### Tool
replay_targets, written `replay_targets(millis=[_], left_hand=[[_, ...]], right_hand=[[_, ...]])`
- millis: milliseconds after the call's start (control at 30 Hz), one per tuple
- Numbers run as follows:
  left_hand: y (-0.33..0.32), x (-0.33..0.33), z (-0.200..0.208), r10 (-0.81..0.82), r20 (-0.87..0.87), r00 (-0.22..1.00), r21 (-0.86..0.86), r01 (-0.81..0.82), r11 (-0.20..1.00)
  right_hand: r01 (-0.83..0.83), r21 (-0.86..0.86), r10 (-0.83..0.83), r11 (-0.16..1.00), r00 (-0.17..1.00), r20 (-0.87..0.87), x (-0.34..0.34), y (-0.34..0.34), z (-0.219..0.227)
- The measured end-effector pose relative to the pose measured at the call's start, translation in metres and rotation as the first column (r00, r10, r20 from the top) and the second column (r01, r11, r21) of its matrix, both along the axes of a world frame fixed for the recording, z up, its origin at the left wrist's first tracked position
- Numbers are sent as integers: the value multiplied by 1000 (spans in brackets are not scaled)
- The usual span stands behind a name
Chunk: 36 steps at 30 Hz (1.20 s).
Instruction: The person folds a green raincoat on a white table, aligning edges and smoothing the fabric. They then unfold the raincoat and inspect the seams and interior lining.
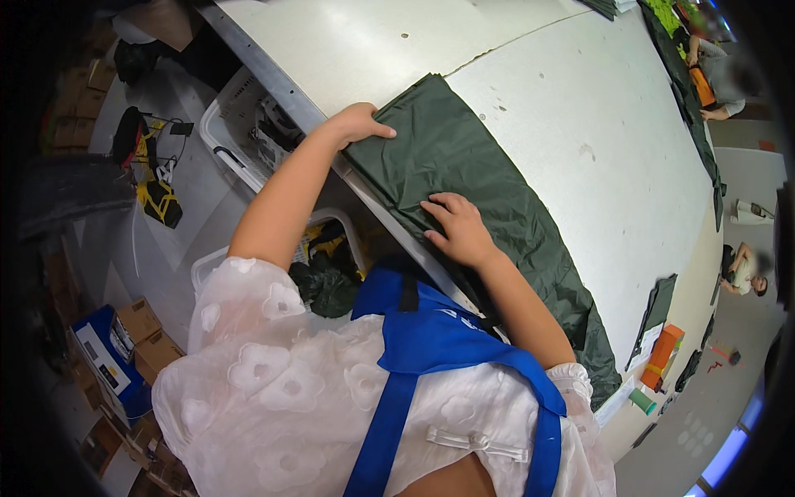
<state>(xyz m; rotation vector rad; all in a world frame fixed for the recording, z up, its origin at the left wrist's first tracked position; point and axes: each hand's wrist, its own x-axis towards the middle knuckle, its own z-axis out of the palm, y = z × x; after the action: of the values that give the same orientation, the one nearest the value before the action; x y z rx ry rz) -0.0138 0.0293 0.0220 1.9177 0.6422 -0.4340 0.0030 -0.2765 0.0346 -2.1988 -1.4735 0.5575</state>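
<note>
A long strip of dark green, shiny fabric (pixel 497 174), folded in layers, lies along the near edge of the white table. At its left end my left hand (pixel 358 126) grips the fabric's edge, thumb on top and the other fingers out of sight beyond or under it. My right hand (pixel 460 230) rests on the fabric's middle, palm down, with its fingers spread. Wrinkles run through the cloth near the right hand and toward its right end.
White baskets (pixel 236 124) with dark pieces stand below the table's edge. On the right are a folded dark cloth (pixel 660 300), an orange box (pixel 662 358) and a green thread spool (pixel 642 402). Another person (pixel 725 79) works at the table's far right; cardboard boxes (pixel 149 335) stand lower left.
</note>
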Motion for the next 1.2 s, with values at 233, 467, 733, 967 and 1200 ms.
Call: replay_targets(millis=[233, 467, 733, 967, 1200], left_hand=[[-114, -10, 76, -430, 234, 872, 654, 186, 733], [-211, -36, 50, -632, 214, 745, 764, 275, 583], [-175, -55, 7, -238, 727, 644, 433, -161, 887], [-195, -57, -27, -645, 309, 699, 688, 305, 659], [-199, -55, -31, -586, 432, 686, 617, 249, 746]], right_hand=[[688, -75, -216, 722, 121, -969, 27, -9, -4], [896, -181, -277, 406, -68, -958, 51, -3, 1], [846, -327, -384, 421, -160, -909, 48, -30, -35], [842, -431, -376, 324, -303, -875, 39, -17, 0], [906, -327, -696, 269, -52, -716, 53, -19, -32]])
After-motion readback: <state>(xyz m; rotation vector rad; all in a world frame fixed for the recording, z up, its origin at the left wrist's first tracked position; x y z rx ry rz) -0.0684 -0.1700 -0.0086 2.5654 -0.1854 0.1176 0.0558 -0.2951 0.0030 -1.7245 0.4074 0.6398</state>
